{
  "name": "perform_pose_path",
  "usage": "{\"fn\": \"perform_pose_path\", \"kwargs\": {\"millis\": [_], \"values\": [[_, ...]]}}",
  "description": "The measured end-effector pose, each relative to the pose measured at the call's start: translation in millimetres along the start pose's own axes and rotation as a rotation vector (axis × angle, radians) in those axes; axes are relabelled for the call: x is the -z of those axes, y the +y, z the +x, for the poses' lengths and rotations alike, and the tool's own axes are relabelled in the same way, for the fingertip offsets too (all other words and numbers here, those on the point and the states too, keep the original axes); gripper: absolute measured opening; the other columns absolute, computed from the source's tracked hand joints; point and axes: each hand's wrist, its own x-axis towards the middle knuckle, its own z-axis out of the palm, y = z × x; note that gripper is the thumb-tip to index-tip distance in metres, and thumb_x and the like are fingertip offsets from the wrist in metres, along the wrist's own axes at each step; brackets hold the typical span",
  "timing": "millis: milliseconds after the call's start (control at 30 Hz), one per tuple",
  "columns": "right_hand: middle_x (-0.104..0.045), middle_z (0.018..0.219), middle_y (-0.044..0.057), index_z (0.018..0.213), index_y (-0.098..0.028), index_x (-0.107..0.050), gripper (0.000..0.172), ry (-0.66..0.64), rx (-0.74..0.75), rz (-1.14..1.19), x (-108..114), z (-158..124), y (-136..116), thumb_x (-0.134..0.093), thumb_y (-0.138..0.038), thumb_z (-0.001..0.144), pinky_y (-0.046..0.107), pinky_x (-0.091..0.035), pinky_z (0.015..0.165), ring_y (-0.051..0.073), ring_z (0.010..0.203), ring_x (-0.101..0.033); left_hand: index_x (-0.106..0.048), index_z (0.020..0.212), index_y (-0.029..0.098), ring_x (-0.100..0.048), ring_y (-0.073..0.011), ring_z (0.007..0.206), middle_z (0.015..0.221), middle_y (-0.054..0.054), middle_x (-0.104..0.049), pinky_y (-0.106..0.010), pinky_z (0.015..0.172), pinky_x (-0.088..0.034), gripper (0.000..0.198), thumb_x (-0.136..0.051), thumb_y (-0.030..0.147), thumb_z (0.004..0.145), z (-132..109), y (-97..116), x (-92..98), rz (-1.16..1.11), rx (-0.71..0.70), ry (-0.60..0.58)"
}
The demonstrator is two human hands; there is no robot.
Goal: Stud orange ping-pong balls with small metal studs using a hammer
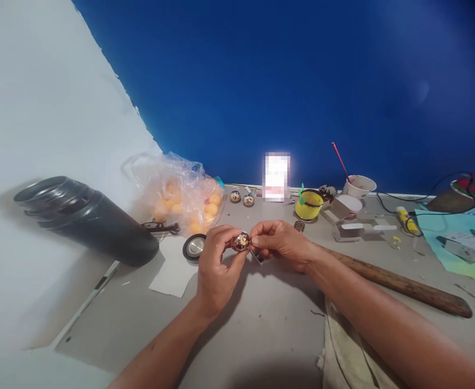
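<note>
Both hands meet over the middle of the grey table [262, 319] and pinch a small decorated ball [241, 241] between their fingertips. My left hand [217, 265] closes on the ball from the left. My right hand [280, 244] closes on it from the right, and a small dark thing I cannot make out sits under its fingers. Two similar decorated balls [241, 198] rest further back by the wall.
A clear bag of orange balls [181, 200] lies back left beside a dark cylinder [87, 219], spectacles [160, 227] and a round lid [194, 246]. A yellow pot [309, 205], white cups [358, 186], a wooden stick [399, 283] and cyan paper [456, 237] lie to the right.
</note>
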Motion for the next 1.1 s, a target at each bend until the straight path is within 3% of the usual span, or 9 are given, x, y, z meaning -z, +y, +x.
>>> {"fn": "perform_pose_path", "kwargs": {"millis": [567,833,1100], "values": [[-0.067,0.064,0.001,0.072,-0.014,-0.074,0.038,0.035,-0.013,-0.005,-3.5,1.2,-1.4,-0.094,-0.042,0.056,0.020,-0.032,0.046,0.006,0.049,-0.048,-0.066,0.111,0.025,-0.065,-0.0168,0.093,0.106,-0.004,-0.063,-0.029,0.075,-0.059,0.032,-0.071,0.008,0.084,-1.6,-3.8,0.3,0.009,-0.001,0.008],[-0.057,0.050,-0.003,0.073,-0.014,-0.071,0.040,0.046,0.040,-0.069,-10.3,-1.0,-2.8,-0.091,-0.047,0.060,0.021,-0.030,0.045,0.007,0.045,-0.043,-0.065,0.111,0.025,-0.066,-0.0169,0.095,0.104,-0.003,-0.065,-0.030,0.079,-0.058,0.033,-0.072,0.007,0.084,-0.4,-1.3,1.0,0.122,-0.099,0.052],[-0.062,0.059,-0.002,0.076,-0.016,-0.066,0.038,0.070,0.139,-0.241,-17.2,-5.5,-7.1,-0.085,-0.048,0.067,0.022,-0.033,0.044,0.007,0.045,-0.045,-0.067,0.112,0.025,-0.067,-0.0183,0.096,0.105,-0.004,-0.065,-0.033,0.082,-0.060,0.032,-0.072,0.008,0.085,-1.8,0.4,1.8,0.145,-0.117,0.075]]}}
